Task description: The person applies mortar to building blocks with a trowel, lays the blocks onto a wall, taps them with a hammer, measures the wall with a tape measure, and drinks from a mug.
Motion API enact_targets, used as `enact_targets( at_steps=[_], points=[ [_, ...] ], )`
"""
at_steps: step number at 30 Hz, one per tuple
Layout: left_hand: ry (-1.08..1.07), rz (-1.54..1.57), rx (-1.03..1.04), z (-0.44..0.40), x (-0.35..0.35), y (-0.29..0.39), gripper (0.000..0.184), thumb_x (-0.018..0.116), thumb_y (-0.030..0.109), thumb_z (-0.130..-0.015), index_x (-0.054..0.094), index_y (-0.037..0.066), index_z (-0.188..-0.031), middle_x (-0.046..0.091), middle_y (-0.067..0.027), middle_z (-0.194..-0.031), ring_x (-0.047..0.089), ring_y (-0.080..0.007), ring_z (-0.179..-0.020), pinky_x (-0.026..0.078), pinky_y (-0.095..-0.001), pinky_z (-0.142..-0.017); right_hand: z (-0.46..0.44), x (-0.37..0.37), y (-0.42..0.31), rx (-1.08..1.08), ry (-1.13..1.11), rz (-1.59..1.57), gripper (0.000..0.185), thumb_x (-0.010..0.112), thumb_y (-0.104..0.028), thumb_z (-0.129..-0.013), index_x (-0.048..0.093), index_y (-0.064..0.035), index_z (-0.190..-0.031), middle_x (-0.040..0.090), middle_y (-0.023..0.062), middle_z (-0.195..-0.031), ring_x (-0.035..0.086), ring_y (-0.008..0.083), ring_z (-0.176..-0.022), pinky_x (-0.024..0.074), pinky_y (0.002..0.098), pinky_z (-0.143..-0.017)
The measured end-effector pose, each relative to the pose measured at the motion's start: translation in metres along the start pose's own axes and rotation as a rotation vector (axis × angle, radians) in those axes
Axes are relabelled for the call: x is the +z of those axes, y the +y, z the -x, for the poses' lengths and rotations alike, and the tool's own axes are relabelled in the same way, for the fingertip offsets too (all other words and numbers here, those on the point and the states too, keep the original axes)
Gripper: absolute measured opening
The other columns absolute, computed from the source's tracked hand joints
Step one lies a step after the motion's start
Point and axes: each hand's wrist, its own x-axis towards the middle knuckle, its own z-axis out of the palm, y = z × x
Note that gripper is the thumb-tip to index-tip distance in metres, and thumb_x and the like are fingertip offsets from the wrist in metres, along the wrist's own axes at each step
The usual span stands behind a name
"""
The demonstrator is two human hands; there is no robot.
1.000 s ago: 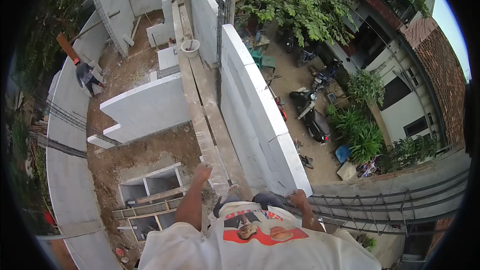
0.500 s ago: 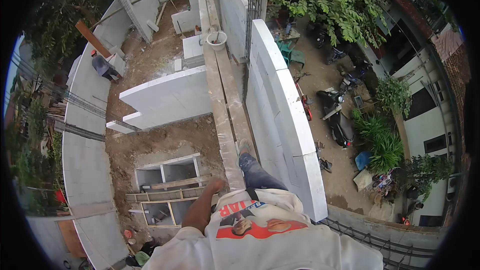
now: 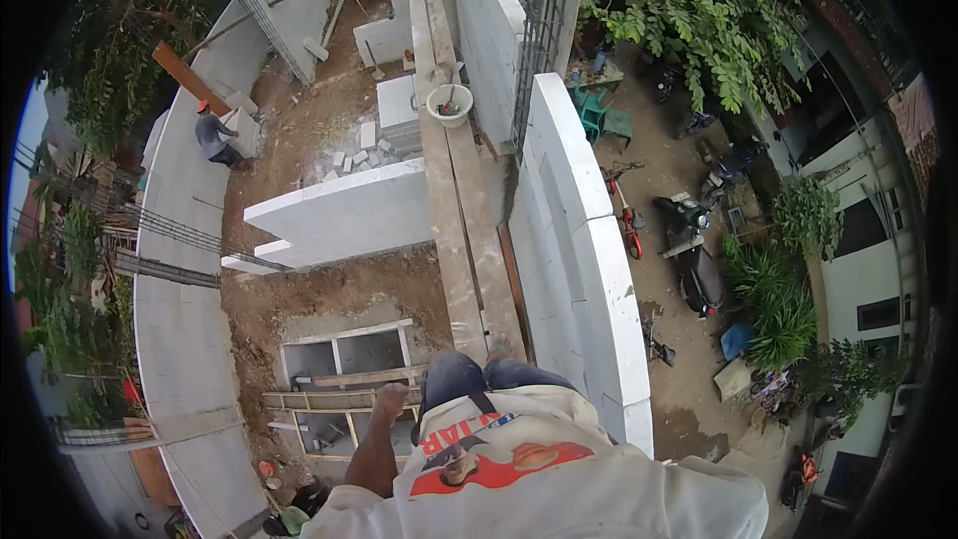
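My left hand [image 3: 390,398] hangs beside my left thigh with its fingers curled; what it holds, if anything, is too small to make out. It is nearest to my dark trousers, above the framed pit [image 3: 371,351] far below. My right hand is out of view, on the side of the white block wall [image 3: 599,240]. Under my feet runs a narrow walkway of wooden planks [image 3: 461,260]. Farther along the planks stands a white bucket [image 3: 449,106] with tools or rubble inside.
A person in a red cap [image 3: 216,135] bends by the far left wall. Steel rebar columns [image 3: 529,40] rise beside the planks. White blocks [image 3: 397,102] are stacked below. Parked motorbikes [image 3: 696,265] stand in the yard at right.
The bucket and walls appear nearer and farther right. My right hand, earlier at the block wall's end, has left view. My left hand has lowered toward my thigh.
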Motion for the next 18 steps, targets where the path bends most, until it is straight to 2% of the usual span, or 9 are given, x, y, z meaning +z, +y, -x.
enact_targets(
  at_steps=[3,6,8,10,12,14,15,16,18],
  points=[
    [-0.071,0.373,-0.336,-0.01,-0.021,0.008,0.019,0.075,0.018,-0.075,0.074,0.014,-0.094,0.073,-0.0115,-0.095,0.072,-0.0327,-0.095,0.058,-0.0457,-0.08,0.001,0.017,-0.048,0.085,-0.018,-0.092,0.054,0.054,-0.045,-0.104,0.062,-0.0022,-0.136,0.076,0.0157,-0.115,0.075,0.0255,-0.095,0.0609,0.0428,-0.082],
    [-0.205,0.423,-0.405,-0.025,-0.03,0.007,0.023,0.079,0.02,-0.074,0.075,0.015,-0.096,0.074,-0.011,-0.097,0.072,-0.0325,-0.095,0.059,-0.0449,-0.081,-0.004,0.03,-0.103,0.176,-0.021,-0.163,0.056,0.051,-0.046,-0.105,0.061,-0.0021,-0.139,0.075,0.0162,-0.118,0.075,0.0259,-0.097,0.0612,0.0433,-0.083],
    [-0.324,0.313,-0.31,-0.043,-0.035,0.001,0.025,0.082,0.022,-0.074,0.075,0.015,-0.097,0.075,-0.0106,-0.098,0.073,-0.0324,-0.095,0.059,-0.0444,-0.081,-0.016,0.029,-0.144,0.255,-0.072,-0.178,0.058,0.05,-0.047,-0.106,0.06,-0.002,-0.141,0.075,0.0165,-0.12,0.075,0.0262,-0.098,0.0615,0.0437,-0.084],
    [-0.364,-0.021,0.022,-0.068,-0.034,-0.023,0.025,0.082,0.024,-0.075,0.076,0.016,-0.098,0.076,-0.01,-0.101,0.074,-0.0315,-0.095,0.06,-0.0436,-0.082,-0.04,0.017,-0.179,0.308,-0.173,-0.14,0.054,0.055,-0.042,-0.106,0.061,-0.0005,-0.14,0.073,0.0181,-0.124,0.075,0.0256,-0.101,0.0624,0.0416,-0.085],
    [-0.497,-0.446,0.292,-0.122,-0.042,-0.033,0.027,0.084,0.027,-0.074,0.077,0.016,-0.098,0.077,-0.0091,-0.105,0.075,-0.0291,-0.097,0.061,-0.0422,-0.083,-0.056,0.023,-0.237,-0.312,0.012,0.321,0.045,0.063,-0.033,-0.104,0.064,0.0042,-0.13,0.074,0.0181,-0.114,0.074,0.0226,-0.094,0.0613,0.0378,-0.08],
    [-0.421,-0.456,0.317,-0.172,-0.074,-0.032,0.021,0.078,0.025,-0.079,0.077,0.015,-0.096,0.077,-0.0098,-0.099,0.075,-0.0307,-0.093,0.06,-0.0437,-0.081,-0.081,0.036,-0.302,-0.381,0.183,0.3,0.032,0.071,-0.023,-0.099,0.071,0.0035,-0.116,0.076,0.0143,-0.092,0.07,0.0149,-0.066,0.0579,0.0273,-0.058],
    [-0.394,-0.418,0.292,-0.207,-0.094,-0.032,0.02,0.076,0.024,-0.079,0.077,0.012,-0.096,0.076,-0.0118,-0.098,0.075,-0.032,-0.092,0.06,-0.0445,-0.079,-0.091,0.049,-0.331,-0.472,0.294,0.408,0.03,0.072,-0.029,-0.099,0.074,-0.0002,-0.091,0.068,0.0068,-0.068,0.055,0.0099,-0.044,0.0449,0.0246,-0.041],
    [-0.357,-0.405,0.279,-0.244,-0.117,-0.034,0.02,0.075,0.023,-0.08,0.076,0.01,-0.095,0.075,-0.0138,-0.096,0.074,-0.0333,-0.091,0.06,-0.0453,-0.077,-0.1,0.061,-0.357,-0.471,0.298,0.414,0.03,0.072,-0.029,-0.099,0.074,-0.0002,-0.091,0.068,0.0068,-0.068,0.055,0.0099,-0.044,0.0449,0.0246,-0.041],
    [-0.24,-0.441,0.296,-0.322,-0.173,-0.032,0.02,0.071,0.021,-0.081,0.074,0.006,-0.094,0.073,-0.0178,-0.092,0.074,-0.0358,-0.09,0.059,-0.0469,-0.073,-0.117,0.082,-0.407,-0.41,0.469,0.528,0.041,0.075,-0.037,-0.097,0.066,-0.0046,-0.072,0.058,0.0013,-0.06,0.043,0.0084,-0.04,0.0339,0.0262,-0.038]
  ],
)
